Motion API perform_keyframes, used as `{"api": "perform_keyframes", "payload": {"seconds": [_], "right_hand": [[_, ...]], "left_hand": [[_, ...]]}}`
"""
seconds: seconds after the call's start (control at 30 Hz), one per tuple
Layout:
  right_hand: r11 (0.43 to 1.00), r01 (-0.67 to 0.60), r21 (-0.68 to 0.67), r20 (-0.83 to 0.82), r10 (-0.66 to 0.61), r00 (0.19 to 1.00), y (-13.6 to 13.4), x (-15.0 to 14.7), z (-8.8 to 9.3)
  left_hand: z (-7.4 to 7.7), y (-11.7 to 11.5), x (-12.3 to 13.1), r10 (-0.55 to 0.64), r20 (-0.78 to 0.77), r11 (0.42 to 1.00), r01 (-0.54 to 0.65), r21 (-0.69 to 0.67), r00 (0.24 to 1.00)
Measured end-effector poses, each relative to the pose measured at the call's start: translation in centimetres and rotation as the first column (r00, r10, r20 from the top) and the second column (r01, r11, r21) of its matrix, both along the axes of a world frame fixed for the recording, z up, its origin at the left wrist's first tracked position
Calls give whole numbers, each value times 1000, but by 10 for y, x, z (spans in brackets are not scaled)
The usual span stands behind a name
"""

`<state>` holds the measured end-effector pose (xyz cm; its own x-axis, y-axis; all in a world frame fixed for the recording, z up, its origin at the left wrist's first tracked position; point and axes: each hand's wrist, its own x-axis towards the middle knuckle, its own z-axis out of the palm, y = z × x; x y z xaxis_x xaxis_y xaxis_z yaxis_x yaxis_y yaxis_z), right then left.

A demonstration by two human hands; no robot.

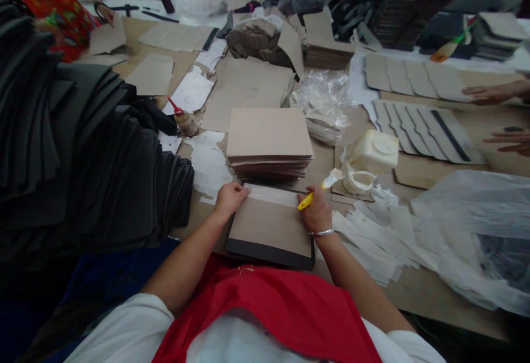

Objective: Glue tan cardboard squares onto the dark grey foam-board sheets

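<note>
In front of me lies a brown board (269, 222) on a dark sheet that shows as a black border, widest along the near edge. A white paper strip (275, 195) runs across the board's far end. My left hand (231, 200) is closed, with thumb and fingertips pinching the strip's left end at the corner. My right hand (317, 211) is closed around a yellow-handled brush (306, 201) and rests at the far right corner. Pale, glue-like stuff coats the bristle end, which points away to the right. Just beyond stands a stack of brown boards (269, 134).
Tall piles of dark sheets (103, 175) crowd the left. A whitish plastic container (375, 150) with a cut opening and loose paper strips (372, 236) lie right. A red-tipped bottle (184, 119) stands beyond my left hand. Other people's hands (497, 92) work at the right and far left.
</note>
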<state>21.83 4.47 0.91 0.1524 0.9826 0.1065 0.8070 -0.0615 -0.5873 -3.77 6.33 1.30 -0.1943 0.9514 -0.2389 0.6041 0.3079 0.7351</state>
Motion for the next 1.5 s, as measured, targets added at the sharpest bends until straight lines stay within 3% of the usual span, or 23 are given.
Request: {"api": "perform_keyframes", "payload": {"seconds": [0.27,0.37,0.43,0.5,0.57,0.63,0.67,0.7,0.73,0.83,0.9,0.93,0.97,1.07,1.13,1.2,1.23,1.27,1.33,1.37,1.43,1.5], "right_hand": [[999,-36,40,33,35,999,1,-2,-7],[995,-39,91,98,30,995,0,4,-7],[990,-6,140,134,-13,991,-4,11,-3],[981,16,192,145,-45,988,-12,15,2],[974,-54,221,137,24,990,-23,13,5],[948,-231,217,141,204,969,-34,5,5],[925,-323,202,155,296,943,-39,0,4],[903,-389,183,175,359,917,-42,-3,2],[894,-418,163,201,385,901,-45,-5,0],[924,-353,149,266,307,914,-52,4,1],[931,-306,198,263,251,932,-58,15,9],[926,-293,239,252,232,939,-61,21,15],[911,-279,303,227,215,950,-62,26,20],[856,-267,442,129,234,964,-58,27,36],[845,-240,478,77,232,970,-54,14,49],[821,-262,507,38,282,959,-56,-5,68],[801,-290,523,22,328,944,-58,-16,79],[778,-322,540,7,378,926,-61,-26,89],[726,-379,574,-12,470,882,-66,-44,106],[700,-403,590,-15,508,861,-68,-51,112],[661,-426,618,-18,554,833,-71,-61,121],[649,-428,629,-29,570,821,-73,-67,126]], "left_hand": [[7,-1,2,-75,-137,997,74,-13,988],[17,-5,2,-121,-288,992,129,8,950],[23,-11,6,-118,-428,977,181,109,896],[26,-21,15,-144,-527,921,308,238,837],[24,-31,31,-300,-572,804,525,278,763],[19,-40,47,-509,-579,662,720,210,637],[15,-44,53,-583,-575,610,777,157,574],[12,-46,56,-622,-571,593,798,103,536],[10,-47,56,-627,-573,614,788,54,528],[17,-53,31,-506,-619,778,627,-28,600],[43,-66,1,-402,-647,837,546,27,648],[63,-78,-15,-366,-647,828,551,102,669],[88,-92,-31,-334,-642,794,573,204,690],[169,-143,-66,-187,-625,576,600,555,758],[221,-168,-88,106,-625,466,517,718,773],[264,-178,-117,434,-591,438,414,798,680],[281,-177,-134,517,-594,484,362,797,617],[295,-172,-151,527,-630,560,325,762,570],[312,-156,-183,395,-739,721,315,618,546],[316,-148,-195,311,-779,772,333,541,544],[320,-137,-207,194,-829,815,384,434,525],[321,-135,-209,165,-856,816,419,398,490]]}}
